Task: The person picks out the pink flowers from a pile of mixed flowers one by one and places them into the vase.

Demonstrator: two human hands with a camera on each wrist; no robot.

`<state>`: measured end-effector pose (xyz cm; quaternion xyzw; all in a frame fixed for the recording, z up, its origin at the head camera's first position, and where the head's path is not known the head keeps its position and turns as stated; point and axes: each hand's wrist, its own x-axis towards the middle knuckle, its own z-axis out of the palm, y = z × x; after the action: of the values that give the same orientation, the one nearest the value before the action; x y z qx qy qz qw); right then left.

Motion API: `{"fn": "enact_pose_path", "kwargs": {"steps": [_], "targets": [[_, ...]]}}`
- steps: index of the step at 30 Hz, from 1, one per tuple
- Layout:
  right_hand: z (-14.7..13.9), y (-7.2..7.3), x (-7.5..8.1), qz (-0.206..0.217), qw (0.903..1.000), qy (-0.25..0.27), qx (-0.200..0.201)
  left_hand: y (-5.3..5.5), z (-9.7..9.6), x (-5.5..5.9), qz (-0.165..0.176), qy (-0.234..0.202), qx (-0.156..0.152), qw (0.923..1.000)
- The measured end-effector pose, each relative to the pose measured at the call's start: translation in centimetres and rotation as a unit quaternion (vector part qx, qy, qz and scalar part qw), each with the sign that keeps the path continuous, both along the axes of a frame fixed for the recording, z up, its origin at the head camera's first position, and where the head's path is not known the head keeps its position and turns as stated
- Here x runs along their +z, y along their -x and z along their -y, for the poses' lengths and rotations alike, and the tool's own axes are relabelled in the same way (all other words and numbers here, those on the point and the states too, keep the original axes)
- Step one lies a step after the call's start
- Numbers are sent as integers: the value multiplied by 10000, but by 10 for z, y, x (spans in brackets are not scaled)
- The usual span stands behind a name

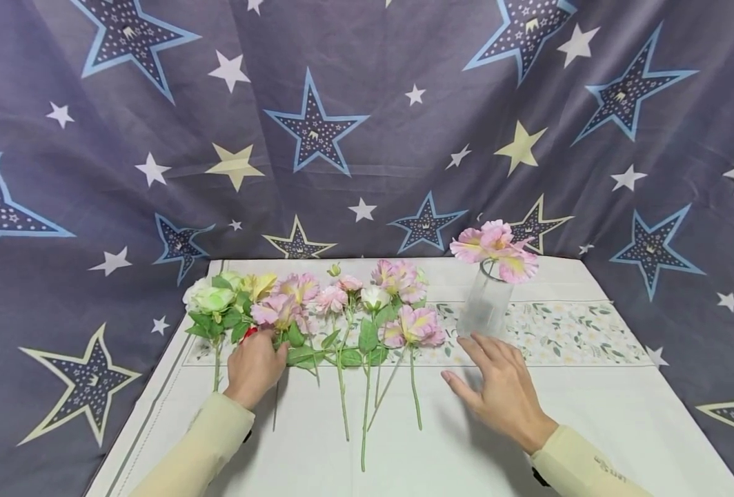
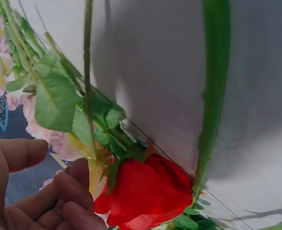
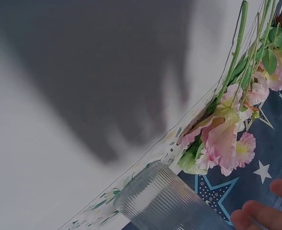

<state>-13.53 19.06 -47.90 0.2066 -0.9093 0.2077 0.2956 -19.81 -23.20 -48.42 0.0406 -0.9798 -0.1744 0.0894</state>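
My left hand (image 1: 256, 367) is over the left part of a row of artificial flowers, right at a red rose (image 2: 148, 191). In the left wrist view its loosely bent fingers (image 2: 76, 191) lie beside the red petals, with a gap between thumb and fingertips. In the head view the hand covers most of the rose. My right hand (image 1: 502, 390) is spread over the table, fingers extended toward the base of a ribbed clear glass vase (image 1: 486, 304). A pink and yellow flower (image 1: 497, 250) stands in the vase, its bloom above the rim.
Pink flowers (image 1: 415, 327), a white rose (image 1: 374, 298) and pale green blooms (image 1: 210, 297) lie side by side, stems toward me. Beneath them is a white tablecloth (image 1: 590, 421) with a leaf-patterned band (image 1: 572, 335). A dark star-printed curtain (image 1: 379, 138) hangs behind the table.
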Motion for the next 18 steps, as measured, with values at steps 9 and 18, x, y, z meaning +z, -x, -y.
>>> {"fn": "enact_pose_path", "kwargs": {"steps": [9,18], "targets": [[0,-3,-5,30,10000,-41,-15,13,4,-9,230,344,-39,9991],[-1,-2,-5,42,10000,-44,-40,19,7,-10,670,571,-6,9961]]}}
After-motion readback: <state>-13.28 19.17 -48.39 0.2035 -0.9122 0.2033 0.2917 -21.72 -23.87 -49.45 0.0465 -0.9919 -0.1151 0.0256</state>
